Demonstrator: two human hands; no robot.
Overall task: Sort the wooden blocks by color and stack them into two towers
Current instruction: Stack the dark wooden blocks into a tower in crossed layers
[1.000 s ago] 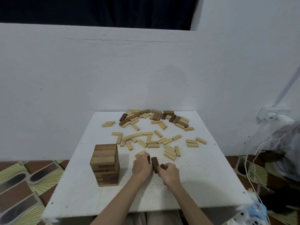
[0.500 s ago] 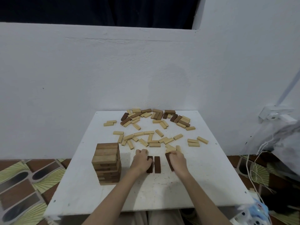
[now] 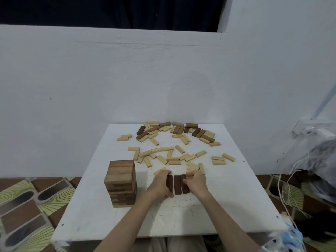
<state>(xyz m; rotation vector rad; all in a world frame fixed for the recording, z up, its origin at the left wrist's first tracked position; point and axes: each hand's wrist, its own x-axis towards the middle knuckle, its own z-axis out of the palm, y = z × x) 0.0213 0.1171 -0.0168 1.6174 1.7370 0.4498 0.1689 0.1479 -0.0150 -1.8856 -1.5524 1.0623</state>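
Dark blocks (image 3: pixel 177 184) now sit closer together, pressed between both hands.

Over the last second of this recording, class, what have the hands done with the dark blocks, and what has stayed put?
The left hand and right hand laid the dark blocks flat on the table, then pushed the three together, side by side. Both hands now press the row's outer sides. The tower and the scattered light blocks stayed put.

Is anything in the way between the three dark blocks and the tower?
Only the left hand, on the side of the three dark blocks facing the tower; otherwise bare table.
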